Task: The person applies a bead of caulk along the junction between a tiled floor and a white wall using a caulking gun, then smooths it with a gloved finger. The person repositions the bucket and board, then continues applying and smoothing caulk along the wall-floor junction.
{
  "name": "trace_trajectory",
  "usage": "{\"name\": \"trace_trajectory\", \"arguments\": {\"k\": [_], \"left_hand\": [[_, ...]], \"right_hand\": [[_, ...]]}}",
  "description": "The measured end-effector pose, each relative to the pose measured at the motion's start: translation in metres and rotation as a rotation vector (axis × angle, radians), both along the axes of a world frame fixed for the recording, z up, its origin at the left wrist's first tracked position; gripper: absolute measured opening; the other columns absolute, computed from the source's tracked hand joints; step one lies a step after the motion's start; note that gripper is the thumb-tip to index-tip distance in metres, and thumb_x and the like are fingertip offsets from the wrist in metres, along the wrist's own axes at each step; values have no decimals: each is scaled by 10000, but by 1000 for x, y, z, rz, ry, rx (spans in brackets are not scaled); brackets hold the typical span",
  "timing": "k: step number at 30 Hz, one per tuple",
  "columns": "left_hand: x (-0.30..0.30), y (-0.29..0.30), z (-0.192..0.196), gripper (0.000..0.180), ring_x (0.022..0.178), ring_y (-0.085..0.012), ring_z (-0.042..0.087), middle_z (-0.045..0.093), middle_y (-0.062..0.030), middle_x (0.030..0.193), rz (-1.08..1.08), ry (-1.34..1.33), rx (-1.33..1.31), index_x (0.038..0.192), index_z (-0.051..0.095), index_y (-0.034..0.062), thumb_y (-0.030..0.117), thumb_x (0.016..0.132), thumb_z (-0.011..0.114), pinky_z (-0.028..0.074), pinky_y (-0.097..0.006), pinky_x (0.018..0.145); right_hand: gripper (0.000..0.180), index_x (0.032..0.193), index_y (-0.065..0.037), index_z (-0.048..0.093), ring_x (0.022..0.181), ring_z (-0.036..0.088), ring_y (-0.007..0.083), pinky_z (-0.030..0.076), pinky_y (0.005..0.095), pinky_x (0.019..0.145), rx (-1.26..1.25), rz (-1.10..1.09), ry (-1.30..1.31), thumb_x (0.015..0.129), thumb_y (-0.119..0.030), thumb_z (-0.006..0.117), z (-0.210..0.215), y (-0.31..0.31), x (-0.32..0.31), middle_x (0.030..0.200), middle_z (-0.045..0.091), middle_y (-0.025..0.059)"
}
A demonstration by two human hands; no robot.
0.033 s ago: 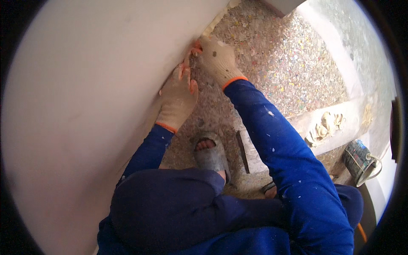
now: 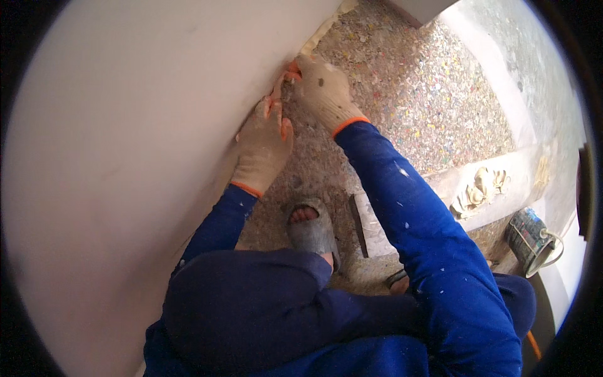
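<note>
Both my hands wear cream knitted gloves with orange cuffs and orange-stained fingertips, and both are at the lower edge of a large pale panel [image 2: 138, 119]. My left hand [image 2: 262, 146] is open, its fingers stretched along that edge and its thumb apart. Farther along, my right hand [image 2: 325, 93] is bent inward with its fingers curled against the edge; what lies under the fingertips is hidden. A cream, soft-looking strip [image 2: 325, 30] runs along the edge beyond my right hand.
The speckled board [image 2: 433, 107] spreads out to the right. Cream curled scraps [image 2: 482, 188] lie on a pale board [image 2: 440, 182]. A paint-stained bucket [image 2: 529, 237] with a handle lies tipped at the right. A flat, dark-edged slab [image 2: 375, 226] is beside my grey slipper [image 2: 313, 232].
My right hand and forearm have shifted very slightly toward me. The left hand stays in place.
</note>
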State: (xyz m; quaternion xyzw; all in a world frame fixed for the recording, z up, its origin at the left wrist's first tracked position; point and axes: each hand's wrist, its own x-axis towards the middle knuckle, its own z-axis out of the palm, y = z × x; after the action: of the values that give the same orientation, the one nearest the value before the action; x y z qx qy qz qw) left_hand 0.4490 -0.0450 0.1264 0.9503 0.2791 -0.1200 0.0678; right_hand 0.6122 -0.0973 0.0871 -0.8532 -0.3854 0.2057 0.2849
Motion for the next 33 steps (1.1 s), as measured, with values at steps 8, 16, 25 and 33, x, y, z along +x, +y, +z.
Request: {"name": "trace_trajectory", "arguments": {"k": [8, 16, 25, 33], "left_hand": [[-1, 2, -16, 578, 1248, -363, 578, 347, -153, 1603, -19, 93, -36, 1501, 430, 25, 287, 994, 518, 520, -553, 974], [-2, 6, -3, 658, 1302, -339, 557, 339, -184, 1602, -131, -163, -10, 1539, 340, -4, 219, 962, 564, 507, -474, 1030], [7, 17, -12, 606, 1306, -347, 564, 323, -177, 1615, -242, 73, 147, 1544, 342, 11, 191, 990, 512, 507, -491, 1031], [7, 13, -20, 591, 1385, -325, 495, 315, -149, 1618, -86, 140, -10, 1545, 350, 49, 249, 1010, 504, 523, -521, 1017]], "right_hand": [[304, 1236, -88, 613, 1031, 685, 348, 575, 460, 837, -51, 173, -63, 949, -172, 557, 16, -19, -26, 1102, 651, 166], [311, 1237, -77, 615, 1052, 681, 362, 575, 473, 844, -68, 188, 53, 955, -186, 547, 8, -16, -17, 1136, 658, 178], [423, 1379, -71, 531, 1041, 690, 376, 577, 486, 855, -222, 341, 65, 963, -149, 528, 21, -20, 19, 1155, 668, 210], [460, 1412, -72, 480, 978, 711, 383, 593, 475, 768, -196, 378, -14, 964, -168, 515, 8, -14, -6, 1116, 681, 216]]}}
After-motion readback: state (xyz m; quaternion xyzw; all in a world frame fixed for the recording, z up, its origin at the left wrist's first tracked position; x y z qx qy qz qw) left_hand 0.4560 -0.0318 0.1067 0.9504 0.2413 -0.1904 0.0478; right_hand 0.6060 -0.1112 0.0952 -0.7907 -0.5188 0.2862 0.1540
